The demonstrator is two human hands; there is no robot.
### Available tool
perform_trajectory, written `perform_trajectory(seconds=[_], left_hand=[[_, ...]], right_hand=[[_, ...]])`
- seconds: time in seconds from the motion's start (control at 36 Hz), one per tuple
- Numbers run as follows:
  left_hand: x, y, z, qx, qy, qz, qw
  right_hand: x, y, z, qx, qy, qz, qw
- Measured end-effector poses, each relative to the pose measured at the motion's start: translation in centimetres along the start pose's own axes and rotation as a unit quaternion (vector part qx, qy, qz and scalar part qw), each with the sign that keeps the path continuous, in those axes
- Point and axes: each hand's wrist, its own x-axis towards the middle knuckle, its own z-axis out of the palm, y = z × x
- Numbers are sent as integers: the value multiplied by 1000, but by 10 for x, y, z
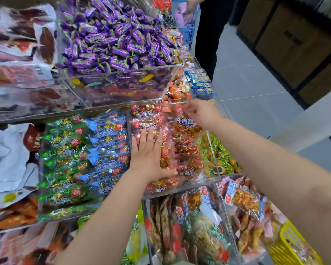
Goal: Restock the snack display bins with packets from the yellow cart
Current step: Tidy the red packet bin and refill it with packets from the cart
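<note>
- Fingers [151, 135] on our left hand [149, 157] are straight and spread, pressing flat on the stack of red packets [147, 121] in the middle clear bin [211, 150]. They're not gripping anything, just pinning the pile down.
- Our right hand [202, 113] is up at the far end of the same bin, fingers [189, 109] curled onto the top edge of a long red packet [185, 131]. It's a bit motion-blurred, but it reads as a pinch on the header.
- That packet lies lengthwise along the right side of the bin. It sits beside the pile under our left palm and next to the divider with the green-wrapped nuts [222, 155].
- We only see the yellow cart [294, 243] peeking in at the bottom right corner, under our right forearm.
- Step-wise we'd call this the placing/tidying bit: one packet getting seated while we hold its neighbours down.
- Next move, our guess: lay the packet flat with the label up, let go, then reach to the cart for another.
- The wrappers look slippery and the bin is pretty full, so easing the left hand off slowly should stop the stack sliding over the front wall.
- The blue packets [107, 142] and green packets [65, 150] one bin over look well stocked, so probably no rush there.
</note>
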Motion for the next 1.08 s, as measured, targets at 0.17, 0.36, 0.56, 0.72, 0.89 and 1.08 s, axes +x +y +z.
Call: perform_trajectory(seconds=[0.17, 0.36, 0.56, 0.72, 0.89, 1.08], left_hand=[[7, 3, -3, 27, -4, -17, 999], [12, 1, 1, 39, -15, -22, 999], [15, 1, 2, 48, -32, -26, 998], [12, 0, 2, 45, -30, -23, 998], [4, -1, -8, -58, -2, -14, 998], [-44, 41, -21, -212, 177, 73, 958]], right_hand=[[30, -16, 18, -140, -55, -72, 986], [38, -2, 40, -214, 44, -127, 967], [34, 5, 42, -193, 95, -69, 974], [20, 8, 30, -63, 48, -76, 994], [-42, 26, 13, 47, 110, -51, 991], [-160, 70, 25, 212, 167, 135, 953]])
